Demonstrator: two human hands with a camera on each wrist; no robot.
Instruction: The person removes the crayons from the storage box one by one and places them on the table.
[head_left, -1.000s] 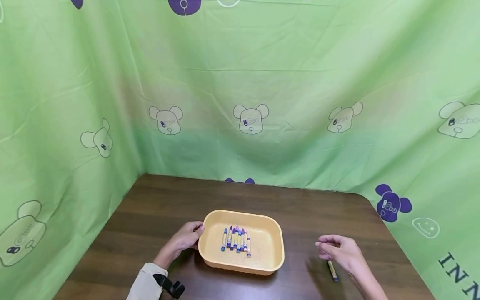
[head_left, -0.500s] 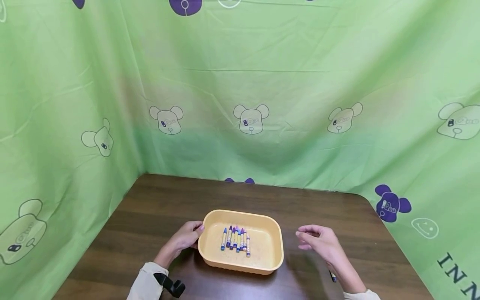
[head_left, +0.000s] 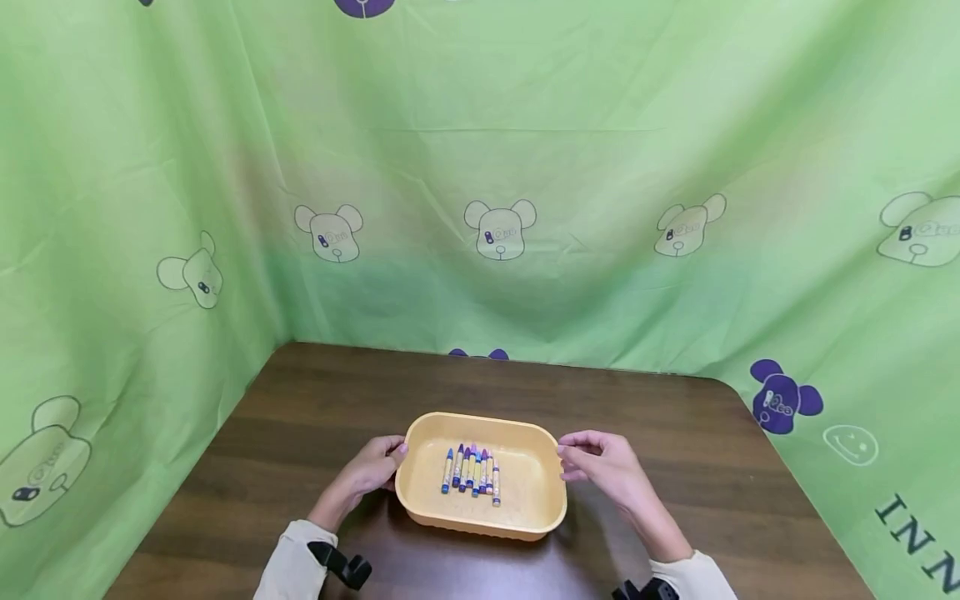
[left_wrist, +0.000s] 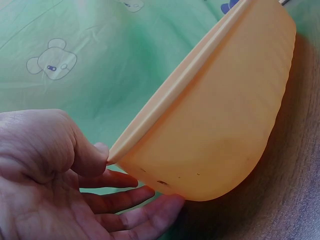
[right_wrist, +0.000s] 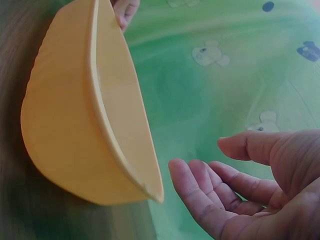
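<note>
A yellow-orange plastic basin (head_left: 531, 487) sits on the table, holding several crayons (head_left: 471, 472) side by side left of its middle. My left hand (head_left: 369, 468) grips the basin's left end. In the left wrist view the thumb lies on the rim and the fingers (left_wrist: 145, 215) reach along the outer wall. At the other end is my right hand (head_left: 609, 473), its fingertips right by the rim in the head view. The right wrist view has a small gap between those loosely bent fingers (right_wrist: 187, 182) and the basin wall (right_wrist: 75, 125), with nothing held.
The brown wooden table (head_left: 330, 392) reaches back to a green curtain (head_left: 585, 300) printed with bear heads, which also runs along both sides. Black straps (head_left: 341, 567) with small mounts are worn on both wrists.
My right hand has moved left from above a lone crayon on the table's right to the basin's right end. That crayon is now out of sight. The left hand keeps its grip.
</note>
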